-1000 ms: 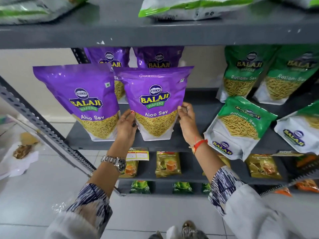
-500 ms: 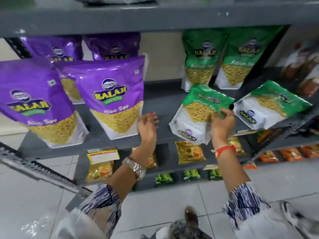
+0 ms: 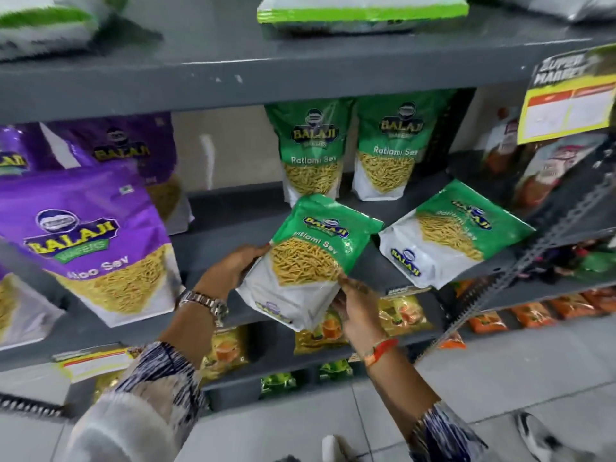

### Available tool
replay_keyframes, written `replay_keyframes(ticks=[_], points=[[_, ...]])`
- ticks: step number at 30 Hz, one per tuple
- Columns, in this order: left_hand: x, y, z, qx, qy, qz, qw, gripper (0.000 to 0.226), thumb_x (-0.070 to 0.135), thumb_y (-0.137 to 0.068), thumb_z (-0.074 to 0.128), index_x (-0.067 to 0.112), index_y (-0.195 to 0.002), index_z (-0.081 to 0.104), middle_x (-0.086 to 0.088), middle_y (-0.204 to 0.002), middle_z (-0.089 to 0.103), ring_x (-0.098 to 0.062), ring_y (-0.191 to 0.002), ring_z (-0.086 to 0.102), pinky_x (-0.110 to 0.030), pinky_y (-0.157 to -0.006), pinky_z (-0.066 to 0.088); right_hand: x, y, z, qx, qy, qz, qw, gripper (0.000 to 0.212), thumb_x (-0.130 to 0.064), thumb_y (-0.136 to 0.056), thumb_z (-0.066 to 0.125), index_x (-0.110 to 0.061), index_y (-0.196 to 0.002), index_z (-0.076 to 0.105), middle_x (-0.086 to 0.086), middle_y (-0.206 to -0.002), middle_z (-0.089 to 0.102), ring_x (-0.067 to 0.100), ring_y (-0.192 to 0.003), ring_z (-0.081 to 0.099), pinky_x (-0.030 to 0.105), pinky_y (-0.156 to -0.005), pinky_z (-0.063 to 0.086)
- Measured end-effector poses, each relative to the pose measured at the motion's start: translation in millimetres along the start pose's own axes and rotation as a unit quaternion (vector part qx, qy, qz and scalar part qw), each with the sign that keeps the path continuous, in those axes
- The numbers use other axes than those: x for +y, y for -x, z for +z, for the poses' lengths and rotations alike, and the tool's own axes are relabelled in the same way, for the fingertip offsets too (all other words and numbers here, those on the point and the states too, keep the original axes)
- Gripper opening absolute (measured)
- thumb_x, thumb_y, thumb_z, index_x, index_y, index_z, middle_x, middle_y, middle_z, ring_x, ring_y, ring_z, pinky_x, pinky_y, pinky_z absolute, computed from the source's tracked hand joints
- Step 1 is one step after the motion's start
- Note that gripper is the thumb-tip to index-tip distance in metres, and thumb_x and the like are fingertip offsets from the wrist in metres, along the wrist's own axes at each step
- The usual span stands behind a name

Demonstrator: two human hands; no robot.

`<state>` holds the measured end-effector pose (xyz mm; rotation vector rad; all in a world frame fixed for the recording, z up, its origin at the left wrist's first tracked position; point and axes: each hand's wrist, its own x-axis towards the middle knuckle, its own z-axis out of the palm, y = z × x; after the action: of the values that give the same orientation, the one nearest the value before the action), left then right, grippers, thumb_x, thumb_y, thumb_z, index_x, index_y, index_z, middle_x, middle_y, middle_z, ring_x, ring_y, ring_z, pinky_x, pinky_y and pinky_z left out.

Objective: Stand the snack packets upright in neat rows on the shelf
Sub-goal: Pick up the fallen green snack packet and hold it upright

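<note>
A green and white Ratlami Sev packet (image 3: 310, 258) is tilted at the front of the grey shelf (image 3: 226, 225), held between both hands. My left hand (image 3: 233, 266) grips its left edge and my right hand (image 3: 356, 301) holds its lower right side. A second green packet (image 3: 456, 233) lies slanted on the shelf to the right. Two green packets (image 3: 313, 151) (image 3: 390, 145) stand upright at the back. Purple Aloo Sev packets (image 3: 90, 241) stand upright on the left, with more purple ones (image 3: 123, 151) behind them.
The shelf above (image 3: 233, 61) overhangs, carrying flat green and white bags (image 3: 360, 11). A yellow price tag (image 3: 566, 105) hangs at upper right. A perforated metal upright (image 3: 533, 258) slants across the right. Lower shelves hold small yellow and orange packets (image 3: 403, 315).
My left hand left the purple packet and moved right onto the green packet. My right hand shifted from its top to its lower side. The packet is raised at its front. The view shifted right.
</note>
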<state>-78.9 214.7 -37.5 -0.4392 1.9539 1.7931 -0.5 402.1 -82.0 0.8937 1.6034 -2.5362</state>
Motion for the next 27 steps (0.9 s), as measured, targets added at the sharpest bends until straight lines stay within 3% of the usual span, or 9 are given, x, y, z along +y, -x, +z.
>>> replay_keyframes(ticks=[2,5,7,9,12,16,22,25,27], points=[[-1.8,3.5,3.0,0.025,-0.003,0.002,1.0,0.022,0.019,-0.091,0.05,0.006,-0.079,0.063,-0.006,-0.074,0.07,-0.012,-0.049,0.065,-0.023,-0.058,0.052,-3.5,-0.6,-2.2,-0.031,-0.018,0.02,0.999,0.02,-0.004,-0.091,0.044,-0.006,-0.079,0.06,0.003,-0.062,0.062,0.016,-0.059,0.057,0.026,-0.05,0.048],[-11.2,18.4,9.5,0.095,0.033,0.024,0.995,0.027,0.014,-0.088,0.054,-0.006,-0.104,0.064,-0.018,-0.105,0.065,-0.024,-0.077,0.065,-0.034,-0.084,0.051,-3.8,3.6,-6.2,-0.061,-0.025,0.025,0.998,0.026,-0.002,-0.09,0.037,-0.007,-0.081,0.061,0.008,-0.07,0.06,0.017,-0.061,0.057,0.024,-0.052,0.047],[-20.2,35.8,13.1,0.125,0.074,0.044,0.988,0.023,0.011,-0.089,0.052,-0.004,-0.1,0.066,-0.014,-0.098,0.07,-0.026,-0.083,0.064,-0.035,-0.081,0.054,-5.3,8.2,-7.9,-0.053,-0.028,0.024,0.998,0.024,0.0,-0.088,0.036,-0.002,-0.088,0.06,0.01,-0.074,0.061,0.019,-0.064,0.059,0.025,-0.055,0.049],[-27.8,56.4,16.0,0.138,0.112,0.081,0.981,0.022,0.007,-0.091,0.047,0.004,-0.081,0.066,-0.001,-0.07,0.074,-0.02,-0.069,0.066,-0.028,-0.063,0.055,-10.0,16.5,-9.9,-0.044,-0.036,0.013,0.998,0.021,-0.001,-0.088,0.038,0.001,-0.101,0.055,0.016,-0.083,0.058,0.023,-0.072,0.057,0.03,-0.061,0.048],[-37.0,86.3,21.0,0.141,0.149,0.138,0.969,0.03,0.002,-0.092,0.041,0.008,-0.071,0.061,0.008,-0.051,0.069,-0.007,-0.053,0.066,-0.021,-0.054,0.053,-23.8,32.8,-10.5,-0.027,-0.036,-0.054,0.998,0.018,0.001,-0.09,0.041,-0.01,-0.077,0.05,0.01,-0.08,0.055,0.024,-0.081,0.054,0.036,-0.075,0.044],[-41.6,117.8,25.7,0.104,0.203,0.181,0.957,0.03,0.0,-0.093,0.036,0.006,-0.074,0.058,0.007,-0.053,0.07,-0.006,-0.053,0.066,-0.018,-0.05,0.053,-38.1,69.1,-15.1,-0.043,-0.034,-0.134,0.989,0.024,-0.005,-0.092,0.044,-0.017,-0.072,0.05,0.006,-0.078,0.056,0.022,-0.08,0.055,0.036,-0.077,0.044],[-50.5,135.1,25.7,0.086,0.199,0.207,0.954,0.028,0.002,-0.093,0.035,0.008,-0.083,0.061,0.007,-0.065,0.074,-0.007,-0.064,0.069,-0.021,-0.06,0.056,-38.9,96.0,-31.7,-0.065,0.0,-0.205,0.977,0.012,-0.026,-0.085,0.051,-0.027,-0.073,0.055,0.003,-0.082,0.054,0.02,-0.085,0.049,0.036,-0.08,0.039],[-51.6,135.9,28.5,0.091,0.178,0.216,0.956,0.029,0.004,-0.094,0.036,0.01,-0.083,0.063,0.007,-0.069,0.074,-0.009,-0.069,0.068,-0.027,-0.066,0.056,-41.9,98.7,-36.7,-0.078,0.036,-0.232,0.969,0.016,-0.02,-0.092,0.046,-0.026,-0.079,0.053,-0.003,-0.08,0.053,0.011,-0.076,0.047,0.029,-0.07,0.036],[-47.3,131.1,29.9,0.114,0.161,0.21,0.957,0.03,0.006,-0.094,0.038,0.014,-0.081,0.064,0.008,-0.071,0.073,-0.01,-0.07,0.067,-0.031,-0.07,0.055,-46.5,93.3,-32.0,-0.073,0.051,-0.247,0.965,0.017,-0.017,-0.095,0.045,-0.025,-0.082,0.051,-0.005,-0.08,0.053,0.008,-0.077,0.047,0.027,-0.073,0.037]])
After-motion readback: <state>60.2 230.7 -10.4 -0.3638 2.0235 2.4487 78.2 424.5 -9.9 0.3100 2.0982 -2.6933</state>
